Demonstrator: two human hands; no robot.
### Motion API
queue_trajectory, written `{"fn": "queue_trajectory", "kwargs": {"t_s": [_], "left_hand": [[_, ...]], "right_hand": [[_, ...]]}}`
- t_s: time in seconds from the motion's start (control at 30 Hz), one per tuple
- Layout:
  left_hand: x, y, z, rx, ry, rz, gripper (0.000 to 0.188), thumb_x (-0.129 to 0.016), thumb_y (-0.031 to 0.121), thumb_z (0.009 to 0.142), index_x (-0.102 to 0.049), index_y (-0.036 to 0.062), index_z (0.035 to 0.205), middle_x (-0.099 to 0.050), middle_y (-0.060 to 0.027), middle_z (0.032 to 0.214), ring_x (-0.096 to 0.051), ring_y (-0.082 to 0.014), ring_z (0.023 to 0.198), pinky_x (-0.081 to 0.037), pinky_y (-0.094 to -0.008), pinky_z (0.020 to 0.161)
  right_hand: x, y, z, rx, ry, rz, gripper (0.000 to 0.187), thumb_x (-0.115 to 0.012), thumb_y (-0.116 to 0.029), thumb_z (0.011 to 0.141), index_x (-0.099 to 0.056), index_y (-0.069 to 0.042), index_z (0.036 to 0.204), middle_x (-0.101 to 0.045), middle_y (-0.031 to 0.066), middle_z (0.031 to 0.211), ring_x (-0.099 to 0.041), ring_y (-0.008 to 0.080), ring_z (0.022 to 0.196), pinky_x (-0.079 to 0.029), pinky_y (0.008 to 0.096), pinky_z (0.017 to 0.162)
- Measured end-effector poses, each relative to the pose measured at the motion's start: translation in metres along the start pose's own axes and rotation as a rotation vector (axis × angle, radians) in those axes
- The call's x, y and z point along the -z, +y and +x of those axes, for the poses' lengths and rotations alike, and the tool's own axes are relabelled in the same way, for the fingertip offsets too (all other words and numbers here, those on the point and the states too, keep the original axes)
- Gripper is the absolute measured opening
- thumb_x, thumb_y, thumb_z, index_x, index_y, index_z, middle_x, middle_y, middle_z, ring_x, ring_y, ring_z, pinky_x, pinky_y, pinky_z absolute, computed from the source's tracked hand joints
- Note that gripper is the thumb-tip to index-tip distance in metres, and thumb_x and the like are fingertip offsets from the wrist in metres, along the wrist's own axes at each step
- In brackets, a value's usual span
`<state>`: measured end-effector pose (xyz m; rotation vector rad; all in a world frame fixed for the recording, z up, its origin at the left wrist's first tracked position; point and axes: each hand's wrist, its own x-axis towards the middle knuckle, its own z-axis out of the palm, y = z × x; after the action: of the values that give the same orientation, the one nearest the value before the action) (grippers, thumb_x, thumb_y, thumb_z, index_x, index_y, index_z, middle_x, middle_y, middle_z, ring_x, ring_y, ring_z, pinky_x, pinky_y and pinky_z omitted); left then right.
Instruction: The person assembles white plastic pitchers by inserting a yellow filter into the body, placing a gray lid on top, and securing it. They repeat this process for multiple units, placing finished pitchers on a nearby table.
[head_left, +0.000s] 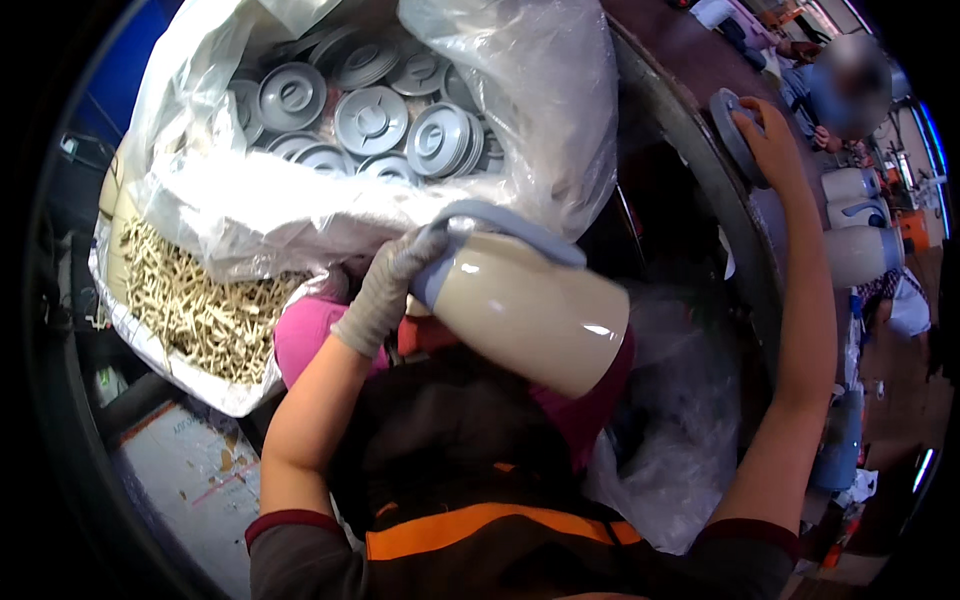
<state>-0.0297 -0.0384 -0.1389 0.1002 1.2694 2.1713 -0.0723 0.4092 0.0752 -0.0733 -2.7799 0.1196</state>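
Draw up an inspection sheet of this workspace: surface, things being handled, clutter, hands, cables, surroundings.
Surface: dark tabletop on the right.
Job's things: cream jug with grey-blue trim and handle, held tilted; round grey lid by the tabletop's edge.
Clutter: open plastic bag of grey lids; sack of small beige pieces beside it; crumpled clear plastic at the lap's right.
Hands: left hand, gloved, grips the jug's grey-blue end; right hand, bare, holds the round lid.
Cables: none clearly made out; margins are dark.
Surroundings: more cream jugs and another person at right.
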Motion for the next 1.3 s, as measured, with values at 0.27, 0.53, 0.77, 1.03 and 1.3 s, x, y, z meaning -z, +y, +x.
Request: {"fn": "queue_trajectory", "kwargs": {"t_s": [0.27, 0.53, 0.77, 1.03, 1.3], "left_hand": [[0.024, -0.010, 0.008, -0.150, 0.122, -0.488, 0.030, -0.063, 0.025, 0.085, -0.060, 0.0033, 0.106, -0.062, -0.0071, 0.100, -0.059, -0.0182, 0.091, -0.047, -0.0317, 0.086], [0.034, -0.015, -0.004, -0.171, 0.142, -0.754, 0.027, -0.061, 0.026, 0.086, -0.059, 0.0047, 0.101, -0.064, -0.0102, 0.096, -0.062, -0.0233, 0.087, -0.051, -0.0385, 0.081], [0.017, -0.015, -0.014, -0.016, 0.130, -0.746, 0.030, -0.063, 0.028, 0.084, -0.057, 0.0068, 0.104, -0.064, -0.0094, 0.095, -0.063, -0.0237, 0.084, -0.053, -0.0399, 0.077], [0.023, -0.016, -0.019, 0.077, 0.034, -0.736, 0.032, -0.063, 0.026, 0.085, -0.056, 0.0057, 0.108, -0.064, -0.0107, 0.098, -0.063, -0.0244, 0.086, -0.053, -0.0415, 0.079], [0.020, -0.014, -0.024, -0.281, 0.232, -0.485, 0.026, -0.062, 0.027, 0.087, -0.061, 0.0057, 0.103, -0.063, -0.0048, 0.096, -0.060, -0.0150, 0.087, -0.049, -0.0298, 0.078]], "right_hand": [[0.020, 0.053, -0.011, -0.314, -0.210, -0.313, 0.051, -0.053, -0.040, 0.085, -0.054, -0.009, 0.125, -0.060, 0.0193, 0.114, -0.057, 0.0350, 0.105, -0.043, 0.0383, 0.091], [0.006, -0.116, -0.133, -0.016, 0.120, 0.414, 0.042, -0.061, -0.023, 0.078, -0.059, -0.015, 0.120, -0.058, 0.0060, 0.113, -0.056, 0.0185, 0.098, -0.046, 0.0311, 0.078], [-0.032, -0.198, -0.187, 0.264, 0.183, 0.627, 0.050, -0.067, -0.025, 0.067, -0.060, -0.004, 0.112, -0.055, 0.0157, 0.108, -0.055, 0.0279, 0.098, -0.044, 0.0353, 0.085], [-0.041, -0.199, -0.203, 0.399, 0.260, 0.617, 0.054, -0.069, -0.028, 0.064, -0.060, -0.004, 0.111, -0.054, 0.0141, 0.107, -0.055, 0.0273, 0.097, -0.043, 0.0356, 0.085], [-0.080, -0.188, -0.192, -0.242, -0.009, 0.925, 0.034, -0.056, -0.018, 0.085, -0.054, -0.001, 0.115, -0.058, 0.0127, 0.104, -0.056, 0.0169, 0.092, -0.044, 0.0285, 0.081]]}}
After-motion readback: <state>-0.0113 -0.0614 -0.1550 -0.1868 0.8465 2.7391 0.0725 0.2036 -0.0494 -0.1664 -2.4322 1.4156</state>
